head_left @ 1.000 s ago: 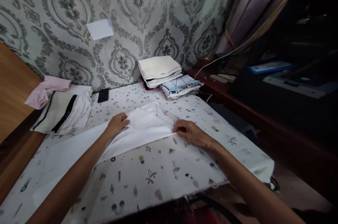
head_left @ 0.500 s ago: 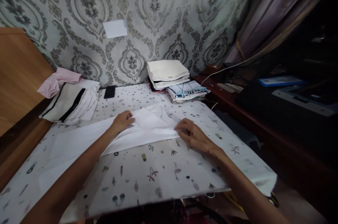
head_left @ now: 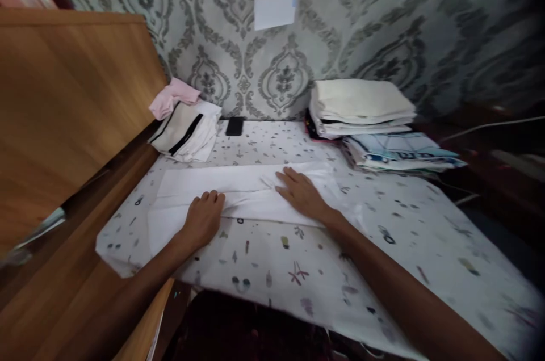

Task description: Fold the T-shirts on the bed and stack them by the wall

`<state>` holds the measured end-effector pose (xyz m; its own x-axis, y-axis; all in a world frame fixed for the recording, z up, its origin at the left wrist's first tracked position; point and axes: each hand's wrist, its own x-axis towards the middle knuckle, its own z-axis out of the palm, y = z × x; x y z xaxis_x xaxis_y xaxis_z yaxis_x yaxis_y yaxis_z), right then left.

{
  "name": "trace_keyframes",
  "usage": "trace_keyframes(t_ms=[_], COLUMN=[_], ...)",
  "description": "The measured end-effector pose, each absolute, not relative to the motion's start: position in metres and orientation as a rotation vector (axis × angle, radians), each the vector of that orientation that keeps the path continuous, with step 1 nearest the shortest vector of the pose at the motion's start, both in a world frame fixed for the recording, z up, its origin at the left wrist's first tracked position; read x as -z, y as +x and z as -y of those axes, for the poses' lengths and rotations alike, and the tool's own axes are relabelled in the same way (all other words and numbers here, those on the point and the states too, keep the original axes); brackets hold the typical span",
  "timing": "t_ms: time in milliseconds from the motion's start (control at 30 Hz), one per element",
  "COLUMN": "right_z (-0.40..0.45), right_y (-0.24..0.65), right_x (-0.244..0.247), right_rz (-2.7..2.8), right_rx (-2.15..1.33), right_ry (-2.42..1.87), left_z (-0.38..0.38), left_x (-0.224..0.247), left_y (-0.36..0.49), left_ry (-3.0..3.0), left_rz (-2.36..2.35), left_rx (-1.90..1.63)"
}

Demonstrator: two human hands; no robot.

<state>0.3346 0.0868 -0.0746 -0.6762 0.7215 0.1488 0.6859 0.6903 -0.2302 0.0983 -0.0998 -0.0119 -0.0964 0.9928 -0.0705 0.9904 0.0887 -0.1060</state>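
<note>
Your right hand moved inward onto white cloth, grip wide; left hand curled at near edge, can't tell hold.

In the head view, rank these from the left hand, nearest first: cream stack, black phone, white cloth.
1. White cloth, at the left hand.
2. Black phone, beyond it, near the wall.
3. Cream stack, farther right, near the wall.
</note>
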Motion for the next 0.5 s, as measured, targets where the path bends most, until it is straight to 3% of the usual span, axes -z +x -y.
trace_keyframes(t_ms=[167, 367, 500], right_z=[-0.089, -0.090, -0.090], right_y=[0.337, 0.338, 0.338], right_x=[0.092, 0.097, 0.099], right_rz=[2.615, 2.565, 2.557], right_rx=[-0.121, -0.096, -0.092], right_ry=[-1.086, -1.035, -1.031], left_z=[0.135, 0.136, 0.137], left_x=[0.002, -0.003, 0.009], left_y=[0.021, -0.071, -0.083], left_ry=[-1.886, -1.850, -1.552], left_rz=[2.608, 2.871, 3.012], left_rx=[0.007, 1.160, 1.548])
